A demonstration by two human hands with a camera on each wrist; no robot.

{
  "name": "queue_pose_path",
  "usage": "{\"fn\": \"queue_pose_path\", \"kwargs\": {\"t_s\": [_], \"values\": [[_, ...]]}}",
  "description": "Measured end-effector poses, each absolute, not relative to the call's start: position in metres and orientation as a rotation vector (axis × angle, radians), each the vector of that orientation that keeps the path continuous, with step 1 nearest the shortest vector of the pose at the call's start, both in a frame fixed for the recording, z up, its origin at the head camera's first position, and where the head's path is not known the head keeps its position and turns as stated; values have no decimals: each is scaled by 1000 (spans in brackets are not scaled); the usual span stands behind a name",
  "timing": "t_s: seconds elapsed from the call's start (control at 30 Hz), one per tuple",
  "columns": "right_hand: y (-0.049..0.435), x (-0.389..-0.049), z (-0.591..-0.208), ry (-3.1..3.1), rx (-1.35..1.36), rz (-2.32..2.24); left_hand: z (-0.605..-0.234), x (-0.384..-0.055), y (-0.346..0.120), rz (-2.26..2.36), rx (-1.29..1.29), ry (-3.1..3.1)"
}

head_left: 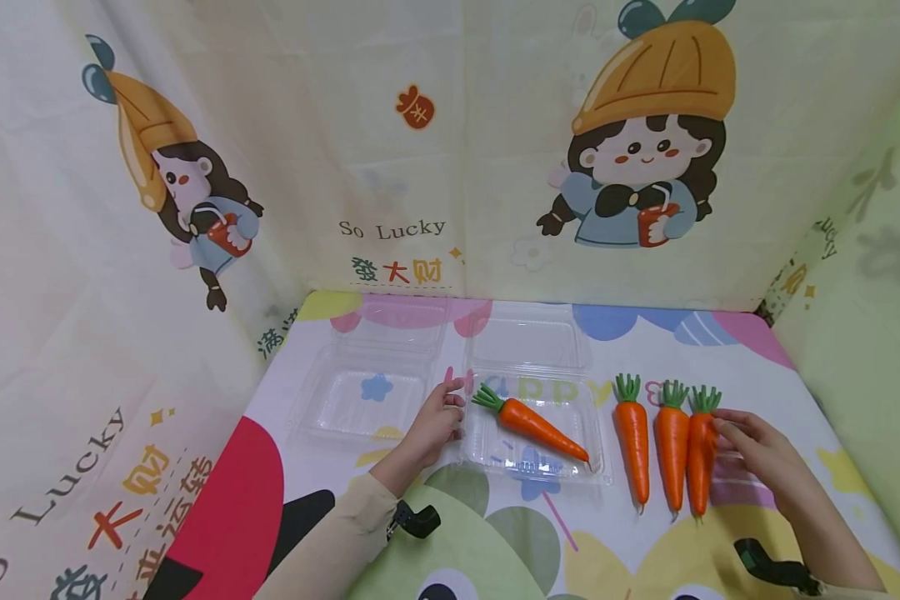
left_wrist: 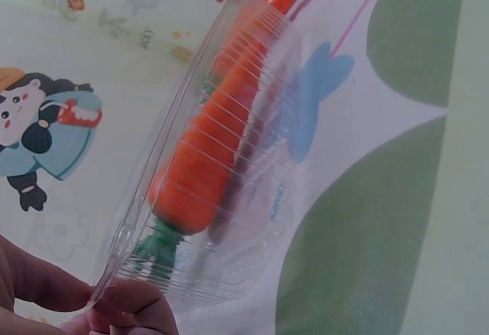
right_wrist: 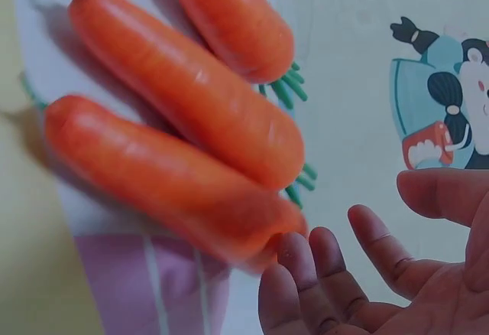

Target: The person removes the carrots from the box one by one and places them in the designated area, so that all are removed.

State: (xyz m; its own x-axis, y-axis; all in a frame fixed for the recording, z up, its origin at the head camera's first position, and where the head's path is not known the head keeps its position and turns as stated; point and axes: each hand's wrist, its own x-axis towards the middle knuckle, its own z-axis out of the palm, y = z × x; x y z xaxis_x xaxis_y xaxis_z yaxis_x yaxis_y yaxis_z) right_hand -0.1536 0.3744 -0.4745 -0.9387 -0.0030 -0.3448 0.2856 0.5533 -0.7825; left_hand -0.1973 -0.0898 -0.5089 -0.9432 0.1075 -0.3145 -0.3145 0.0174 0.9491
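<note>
My left hand pinches the left rim of an open clear plastic clamshell box between thumb and fingers. Inside the box lies one orange carrot with a green top, slanting down to the right in the head view. To the right of the box, three more carrots lie side by side, tops away from me: a left one, a middle one and a right one. At the upper end of the right carrot is my right hand, thumb apart from the loosely bent fingers; whether the fingertips touch it, I cannot tell.
A second open clear box stands to the left of my left hand. Both lids, including the right-hand lid, lie back toward the printed cloth wall. Similar cloth hangs along both sides of the patterned tabletop.
</note>
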Motion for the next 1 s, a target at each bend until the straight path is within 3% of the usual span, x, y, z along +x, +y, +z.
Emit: {"fn": "queue_pose_path", "kwargs": {"t_s": [0.4,1.0], "values": [[351,-154,-462,2574,144,-1316,-507,-196,-91,1993,-220,2003],[270,-154,-448,2613,-40,-1278,-507,-197,-89,1989,-234,2003]]}}
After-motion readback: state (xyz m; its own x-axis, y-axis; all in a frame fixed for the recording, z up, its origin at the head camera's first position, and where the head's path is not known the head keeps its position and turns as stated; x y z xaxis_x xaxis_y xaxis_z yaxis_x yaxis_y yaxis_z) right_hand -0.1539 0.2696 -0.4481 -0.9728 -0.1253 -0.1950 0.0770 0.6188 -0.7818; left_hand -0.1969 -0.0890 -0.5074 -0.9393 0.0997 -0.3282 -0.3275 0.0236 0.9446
